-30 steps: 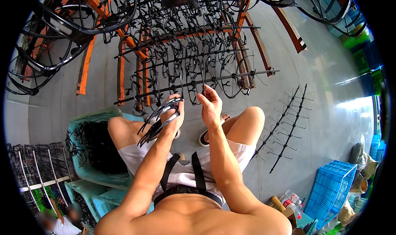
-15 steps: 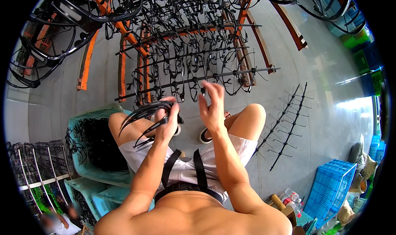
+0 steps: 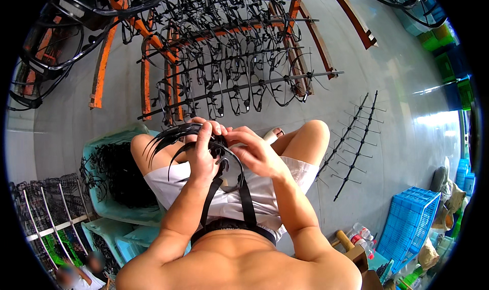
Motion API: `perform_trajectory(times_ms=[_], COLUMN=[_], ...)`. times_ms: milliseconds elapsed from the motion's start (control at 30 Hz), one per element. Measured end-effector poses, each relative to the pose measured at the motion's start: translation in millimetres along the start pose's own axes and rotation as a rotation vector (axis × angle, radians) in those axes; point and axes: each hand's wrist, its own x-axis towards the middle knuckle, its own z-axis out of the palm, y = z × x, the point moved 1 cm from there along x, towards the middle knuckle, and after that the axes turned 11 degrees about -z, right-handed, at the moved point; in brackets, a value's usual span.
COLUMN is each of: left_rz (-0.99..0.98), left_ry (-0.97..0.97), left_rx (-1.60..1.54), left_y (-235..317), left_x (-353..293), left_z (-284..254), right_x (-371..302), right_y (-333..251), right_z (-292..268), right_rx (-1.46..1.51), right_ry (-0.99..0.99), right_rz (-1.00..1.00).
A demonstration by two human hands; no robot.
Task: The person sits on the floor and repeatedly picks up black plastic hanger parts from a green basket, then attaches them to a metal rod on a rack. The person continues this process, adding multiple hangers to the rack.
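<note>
My left hand (image 3: 202, 155) is closed around a bunch of thin black curved plastic pieces (image 3: 170, 133), whose pointed ends fan out to the left over my left thigh. My right hand (image 3: 259, 155) meets it from the right, fingers bent and pinching at the near end of the bunch. Between the hands, one black piece curves down in a loop (image 3: 241, 167) toward my lap. The fingertips partly hide the spot where the pieces are gripped. In front of my knees, rows of similar black pieces (image 3: 235, 88) hang on horizontal bars.
Orange metal stands (image 3: 104, 68) hold up the bars. At my left is a light teal crate (image 3: 94, 188) heaped with black pieces. Two bare black hooked bars (image 3: 351, 155) lie on the floor at right, beyond them a blue crate (image 3: 411, 229). Plastic bottles (image 3: 362, 244) lie near my right elbow.
My right hand has come down and left from above the lap to the bunch, its spread fingers now bent onto it. A looped piece now shows between the hands.
</note>
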Motion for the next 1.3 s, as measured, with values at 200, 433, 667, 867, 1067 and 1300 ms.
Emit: perform_trajectory(times_ms=[200,433,667,867,1067,1300], left_rz=[0.223,0.048,0.392,0.593,0.528,0.544], left_ry=[-0.072,-0.148,0.259,0.29,0.326,0.363], left_rx=[0.464,0.819,1.212,1.485,1.437,1.433], left_y=[-20.8,-42.3,-77.0,-81.5,-81.4,-88.5], left_x=[3.2,17.3,59.0,81.1,77.2,82.9], left_z=[2.5,-21.9,-10.4,-6.9,-1.0,-14.4], right_x=[-15.0,-47.0,42.2,82.5,89.9,77.2], right_y=[-14.0,-68.4,-0.5,75.1,93.4,76.8], right_z=[-14.8,-112.2,-119.5,-142.9,-139.6,-133.8], right_rx=[0.522,0.57,-0.214,-0.483,-0.292,0.086], right_ry=[0.057,0.521,0.821,0.766,0.8,0.777], right_rz=[0.535,-0.078,0.165,0.232,0.169,0.186])
